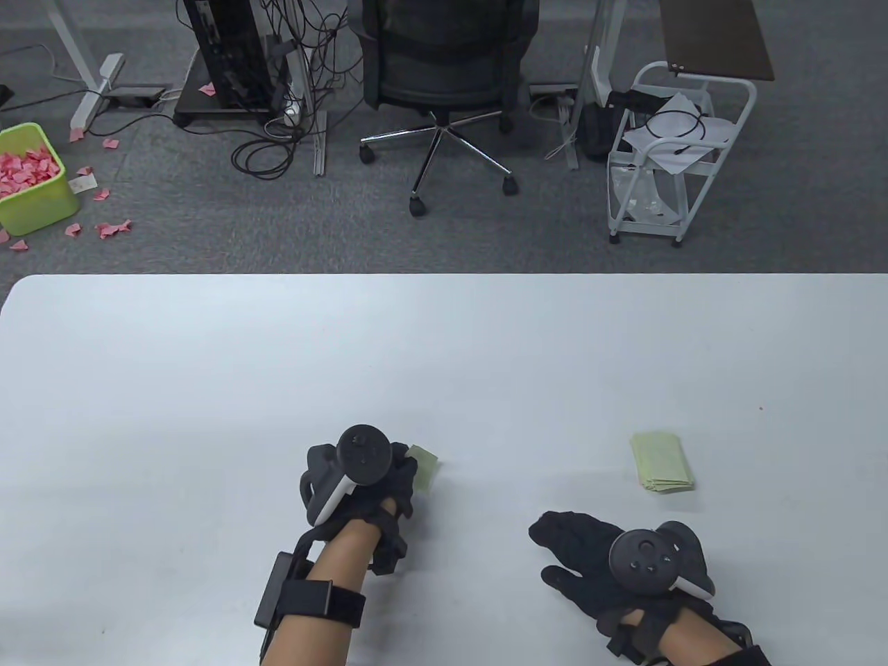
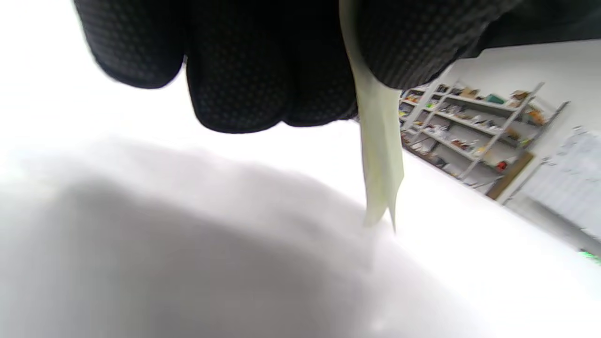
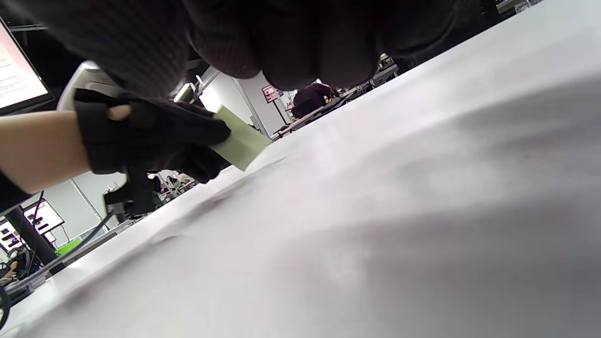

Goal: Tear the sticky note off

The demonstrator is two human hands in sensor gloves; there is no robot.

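Note:
My left hand [image 1: 388,479] pinches a pale green sticky note [image 1: 424,466] just above the white table [image 1: 277,361]. In the left wrist view the note [image 2: 381,150] hangs down between my gloved fingers [image 2: 244,70], its lower corner close to the table. The right wrist view shows the left hand [image 3: 155,136] holding the note [image 3: 239,141]. A pale green sticky note pad [image 1: 662,462] lies on the table at the right. My right hand [image 1: 576,548] rests on the table in front of the pad, apart from it, holding nothing.
Beyond the table's far edge stand an office chair [image 1: 444,76], a white cart [image 1: 669,152] and a green bin [image 1: 31,177] of crumpled pink notes, with more scattered on the floor.

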